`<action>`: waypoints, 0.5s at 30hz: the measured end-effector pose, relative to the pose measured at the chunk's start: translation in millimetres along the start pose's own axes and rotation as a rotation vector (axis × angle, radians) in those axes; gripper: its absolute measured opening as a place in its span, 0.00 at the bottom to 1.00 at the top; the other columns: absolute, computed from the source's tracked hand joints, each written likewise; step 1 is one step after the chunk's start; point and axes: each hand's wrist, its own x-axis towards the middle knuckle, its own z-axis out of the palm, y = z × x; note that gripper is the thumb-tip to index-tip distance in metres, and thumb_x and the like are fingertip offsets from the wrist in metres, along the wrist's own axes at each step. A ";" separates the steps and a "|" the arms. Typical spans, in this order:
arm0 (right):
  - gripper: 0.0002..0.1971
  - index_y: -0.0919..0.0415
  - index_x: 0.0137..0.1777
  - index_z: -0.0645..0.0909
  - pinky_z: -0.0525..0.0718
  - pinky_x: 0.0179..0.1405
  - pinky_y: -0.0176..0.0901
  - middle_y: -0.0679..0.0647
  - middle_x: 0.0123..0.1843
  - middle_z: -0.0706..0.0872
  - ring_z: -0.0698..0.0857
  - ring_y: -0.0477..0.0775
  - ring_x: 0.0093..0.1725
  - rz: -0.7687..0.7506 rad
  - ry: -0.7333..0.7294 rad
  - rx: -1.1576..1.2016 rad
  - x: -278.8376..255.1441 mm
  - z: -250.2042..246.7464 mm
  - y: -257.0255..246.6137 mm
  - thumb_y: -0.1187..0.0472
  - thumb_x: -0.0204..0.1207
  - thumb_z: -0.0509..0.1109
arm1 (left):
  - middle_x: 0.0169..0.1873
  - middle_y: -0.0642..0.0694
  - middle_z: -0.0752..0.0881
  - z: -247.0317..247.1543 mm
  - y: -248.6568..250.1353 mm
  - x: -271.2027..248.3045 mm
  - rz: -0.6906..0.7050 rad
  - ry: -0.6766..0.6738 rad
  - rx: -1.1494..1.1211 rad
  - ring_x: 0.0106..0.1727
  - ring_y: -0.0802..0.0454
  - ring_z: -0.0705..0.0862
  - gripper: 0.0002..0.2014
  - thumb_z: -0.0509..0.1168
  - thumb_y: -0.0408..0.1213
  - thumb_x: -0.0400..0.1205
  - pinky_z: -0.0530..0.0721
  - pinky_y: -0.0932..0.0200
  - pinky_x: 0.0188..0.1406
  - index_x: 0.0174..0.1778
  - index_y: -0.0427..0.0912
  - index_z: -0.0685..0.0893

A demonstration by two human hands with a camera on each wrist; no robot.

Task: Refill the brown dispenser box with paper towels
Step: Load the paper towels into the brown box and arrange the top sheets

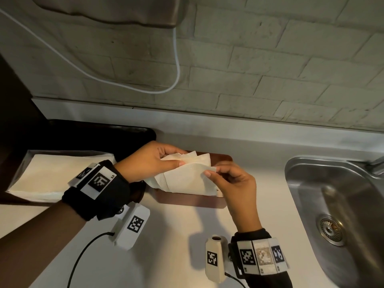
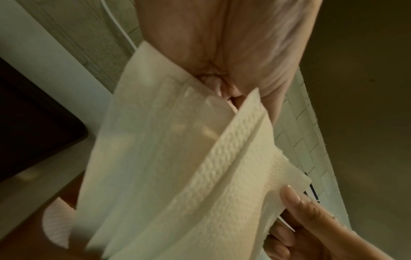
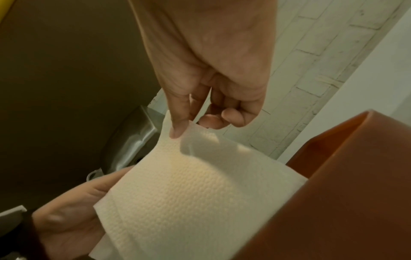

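A brown dispenser box (image 1: 187, 201) sits on the white counter just left of the sink. Above it hangs a small bunch of white paper towels (image 1: 187, 177), fanned out, with its lower end at the box's opening. My left hand (image 1: 153, 161) grips the bunch's upper left side, thumb over the front. My right hand (image 1: 209, 173) pinches the corner of the front sheet between thumb and forefinger. The embossed towels (image 2: 200, 176) fill the left wrist view. The right wrist view shows the front sheet (image 3: 189, 193) beside the box's brown wall (image 3: 344, 193).
An open pack of stacked paper towels (image 1: 45, 177) lies at the left on a dark tray (image 1: 104, 132). A steel sink (image 1: 342, 204) is at the right. A white cable (image 1: 176, 65) hangs from a metal wall unit (image 1: 116, 9) on the brick wall.
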 end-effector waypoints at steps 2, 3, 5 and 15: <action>0.13 0.47 0.30 0.86 0.85 0.41 0.40 0.45 0.37 0.88 0.85 0.48 0.41 -0.008 0.011 -0.002 1.5 2.0 1.3 0.68 0.62 0.80 | 0.36 0.68 0.89 1.8 -0.4 1.2 -0.003 -0.003 -0.005 0.43 0.68 0.86 0.13 0.68 0.31 0.75 0.82 0.75 0.39 0.46 0.57 0.85; 0.12 0.47 0.31 0.85 0.85 0.40 0.39 0.46 0.38 0.88 0.85 0.49 0.41 -0.018 0.022 -0.014 2.1 3.3 2.4 0.68 0.62 0.80 | 0.37 0.66 0.89 2.8 -0.3 1.8 -0.002 -0.009 -0.012 0.43 0.68 0.86 0.12 0.68 0.31 0.75 0.82 0.74 0.39 0.46 0.55 0.86; 0.10 0.51 0.33 0.85 0.83 0.38 0.37 0.52 0.41 0.87 0.84 0.51 0.41 -0.034 0.043 -0.046 2.4 7.0 4.6 0.67 0.62 0.81 | 0.38 0.62 0.89 4.8 0.6 2.8 -0.005 -0.018 -0.030 0.42 0.67 0.86 0.12 0.68 0.29 0.75 0.82 0.75 0.39 0.48 0.51 0.86; 0.10 0.49 0.35 0.85 0.86 0.39 0.51 0.50 0.39 0.89 0.84 0.57 0.39 -0.022 0.068 -0.055 -0.8 17.5 7.5 0.66 0.66 0.78 | 0.41 0.57 0.90 10.5 -2.1 7.2 -0.059 -0.012 -0.063 0.44 0.62 0.88 0.13 0.69 0.28 0.75 0.85 0.70 0.43 0.52 0.48 0.85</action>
